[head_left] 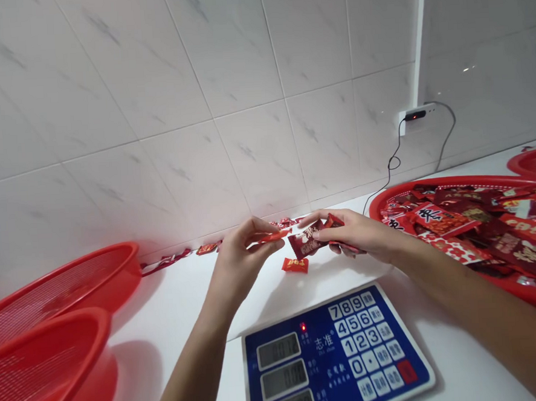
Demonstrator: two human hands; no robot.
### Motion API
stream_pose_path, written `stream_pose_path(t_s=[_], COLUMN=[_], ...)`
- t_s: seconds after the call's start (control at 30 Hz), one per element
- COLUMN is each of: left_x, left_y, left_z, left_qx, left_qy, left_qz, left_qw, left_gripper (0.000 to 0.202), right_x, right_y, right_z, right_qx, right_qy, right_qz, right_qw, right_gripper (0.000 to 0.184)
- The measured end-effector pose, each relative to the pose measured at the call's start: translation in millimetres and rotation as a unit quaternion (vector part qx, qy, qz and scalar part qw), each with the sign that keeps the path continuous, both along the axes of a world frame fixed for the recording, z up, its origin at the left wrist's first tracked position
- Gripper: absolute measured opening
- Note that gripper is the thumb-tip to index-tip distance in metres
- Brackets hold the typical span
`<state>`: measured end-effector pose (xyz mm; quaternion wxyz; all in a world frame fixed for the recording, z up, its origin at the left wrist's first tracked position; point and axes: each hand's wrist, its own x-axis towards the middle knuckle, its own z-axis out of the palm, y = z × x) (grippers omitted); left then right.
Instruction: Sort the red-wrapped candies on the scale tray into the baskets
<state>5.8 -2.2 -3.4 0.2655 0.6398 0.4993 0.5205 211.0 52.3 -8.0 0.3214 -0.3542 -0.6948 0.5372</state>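
Note:
My left hand [251,242] pinches a small orange-red wrapped packet [277,234] between thumb and fingers. Close beside it, my right hand [340,232] is closed around several red and dark red snack packets [307,240]; some are partly hidden by the palm and fingers. Below both hands a small red packet [295,265] with gold lettering lies on a white surface. Nearer to me stands an electronic scale [336,350] with a blue keypad panel, three grey displays and a lit red light.
To the right, a red plastic basket [386,194] is heaped with wrapped packets. Two more red baskets [91,323] stand at the left, and another basket [531,161] is at the far right. Scattered packets [207,249] lie along the tiled wall. A black cable [391,167] hangs from a wall socket.

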Motion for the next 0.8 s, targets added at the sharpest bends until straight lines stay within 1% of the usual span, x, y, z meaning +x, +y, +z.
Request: stream_pose_path(t_s=[0.07, 0.13, 0.17, 0.23, 0.3, 0.37, 0.43, 0.47, 0.5, 0.53, 0.6, 0.63, 0.67, 0.7, 0.77, 0.8], left_x=[4, 8, 9, 11, 12, 13, 12, 10, 7, 2, -10, -16, -21, -25, -27, -25], left_y=[-2, -4, -5, -8, -11, -13, -14, -14, -14, -14, -14, -15, -17, -19, -26, -29], left_z=[-1.0, -1.5, -1.3, -0.1, 1.6, 3.3, 4.9, 5.9, 7.1, 8.6, 12.8, 15.4, 18.3, 21.2, 26.7, 29.1], left_qx=[0.069, 0.143, 0.174, 0.221, 0.259, 0.289, 0.304, 0.296, 0.276, 0.243, 0.140, 0.074, 0.008, -0.048, -0.121, -0.141], left_qy=[0.057, 0.140, 0.188, 0.269, 0.314, 0.331, 0.337, 0.331, 0.311, 0.279, 0.202, 0.171, 0.150, 0.139, 0.125, 0.118], left_qz=[0.021, 0.039, 0.044, 0.044, 0.032, 0.020, 0.011, 0.004, -0.004, -0.009, -0.026, -0.044, -0.068, -0.098, -0.158, -0.180], left_qw=[0.996, 0.979, 0.966, 0.936, 0.913, 0.898, 0.891, 0.896, 0.909, 0.929, 0.969, 0.982, 0.986, 0.984, 0.972, 0.966], left_gripper=[0.013, 0.016, 0.018, 0.023, 0.025, 0.024, 0.024, 0.023, 0.020, 0.016, 0.011, 0.010, 0.013, 0.022, 0.039, 0.042], right_x=[0, 1, 2, 3, 4, 4, 3, 2, 1, 1, 0, 0, 0, 1, 3, 4], right_y=[-2, -3, -3, -3, -5, -9, -15, -17, -20, -21, -24, -24, -25, -26, -28, -30], right_z=[1.1, 0.3, -0.4, -1.3, -0.3, 2.7, 6.6, 8.5, 10.1, 11.4, 13.1, 13.6, 13.9, 14.1, 14.3, 14.6], right_qx=[-0.015, -0.031, -0.039, -0.052, -0.052, -0.038, -0.017, -0.007, 0.001, 0.004, 0.002, 0.001, 0.001, 0.005, 0.013, 0.016], right_qy=[0.002, 0.001, 0.006, 0.026, 0.038, 0.035, 0.023, 0.018, 0.015, 0.014, 0.009, 0.004, -0.001, -0.007, -0.024, -0.036], right_qz=[0.033, 0.081, 0.112, 0.166, 0.200, 0.199, 0.173, 0.158, 0.146, 0.140, 0.145, 0.151, 0.158, 0.162, 0.166, 0.166], right_qw=[0.999, 0.996, 0.993, 0.984, 0.978, 0.979, 0.985, 0.987, 0.989, 0.990, 0.989, 0.988, 0.988, 0.987, 0.986, 0.985], right_gripper=[0.024, 0.015, 0.018, 0.032, 0.038, 0.035, 0.032, 0.030, 0.027, 0.023, 0.016, 0.014, 0.014, 0.015, 0.017, 0.019])
